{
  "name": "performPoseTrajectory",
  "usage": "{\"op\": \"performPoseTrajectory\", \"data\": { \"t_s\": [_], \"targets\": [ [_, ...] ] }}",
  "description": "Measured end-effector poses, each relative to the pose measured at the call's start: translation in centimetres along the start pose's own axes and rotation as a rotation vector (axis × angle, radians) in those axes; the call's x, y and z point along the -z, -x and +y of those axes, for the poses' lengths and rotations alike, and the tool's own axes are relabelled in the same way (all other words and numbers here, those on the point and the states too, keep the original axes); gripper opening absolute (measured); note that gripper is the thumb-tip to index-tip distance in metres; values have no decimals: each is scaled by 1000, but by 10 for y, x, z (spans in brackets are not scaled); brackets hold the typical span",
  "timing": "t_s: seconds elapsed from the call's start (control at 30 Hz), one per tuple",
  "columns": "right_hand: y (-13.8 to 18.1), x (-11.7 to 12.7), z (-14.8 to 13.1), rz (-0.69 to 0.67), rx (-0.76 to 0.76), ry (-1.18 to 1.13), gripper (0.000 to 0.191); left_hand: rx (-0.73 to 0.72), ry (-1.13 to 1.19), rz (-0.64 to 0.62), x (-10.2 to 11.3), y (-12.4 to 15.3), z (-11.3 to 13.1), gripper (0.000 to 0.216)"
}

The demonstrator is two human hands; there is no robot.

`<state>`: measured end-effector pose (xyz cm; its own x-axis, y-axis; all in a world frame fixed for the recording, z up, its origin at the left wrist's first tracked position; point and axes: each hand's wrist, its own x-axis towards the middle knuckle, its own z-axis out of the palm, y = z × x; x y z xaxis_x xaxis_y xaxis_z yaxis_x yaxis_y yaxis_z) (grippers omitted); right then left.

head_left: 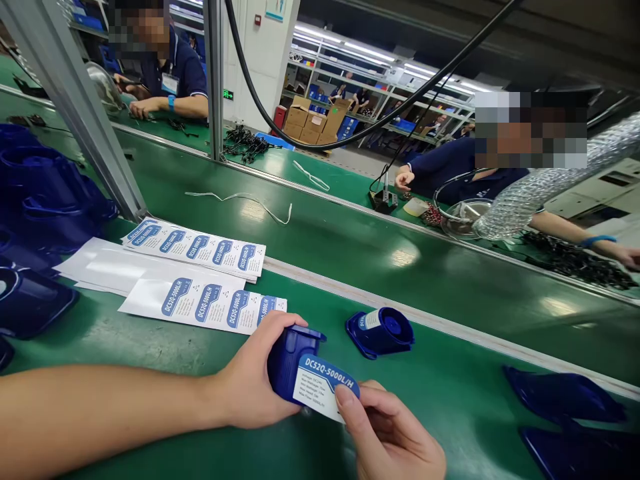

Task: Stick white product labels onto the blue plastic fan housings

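1. blue housing: low centre on green belt, left hand fingers curled round it.
2. label: on its side, pinched by right hand.
3. second housing: 2 o'clock, just beside.
4. label sheets: 10 o'clock.

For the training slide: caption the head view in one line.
Left hand grips a blue housing while the right hand holds a white label against it, beside label sheets on a green bench.

Left hand in a curled sideways grip; right hand lower, thumb and forefinger pinched
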<state>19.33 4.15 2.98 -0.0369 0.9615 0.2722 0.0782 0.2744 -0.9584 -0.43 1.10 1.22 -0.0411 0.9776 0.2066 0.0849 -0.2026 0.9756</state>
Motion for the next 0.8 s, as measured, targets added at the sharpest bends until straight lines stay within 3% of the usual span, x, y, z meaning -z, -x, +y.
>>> {"op": "performPoseTrajectory", "data": {
  "t_s": [0.8],
  "targets": [
    [1, 1, 0, 4, -36, -19, 15, 11, 10, -4, 0, 1, 1, 87]
  ]
}}
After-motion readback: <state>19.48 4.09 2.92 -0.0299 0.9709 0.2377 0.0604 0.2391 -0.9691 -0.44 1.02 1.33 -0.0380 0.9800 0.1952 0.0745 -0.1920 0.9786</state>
